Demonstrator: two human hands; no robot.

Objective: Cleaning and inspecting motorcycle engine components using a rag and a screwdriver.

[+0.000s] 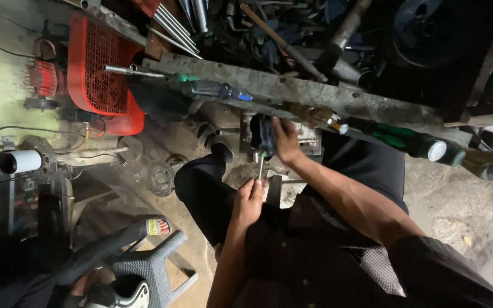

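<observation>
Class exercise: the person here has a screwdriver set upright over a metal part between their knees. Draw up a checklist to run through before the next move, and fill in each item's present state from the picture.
1. Right hand wrapped over the dark screwdriver handle: ok.
2. Left hand steadying the lower end of the screwdriver shaft: ok.
3. Shaft roughly upright over the metal part: ok.
4. Tip seated in a screw: cannot tell, hidden by the left fingers.
5. Metal part held steady: cannot tell, too dark.
6. Spare screwdrivers lying along the concrete ledge, close by: ok.
</observation>
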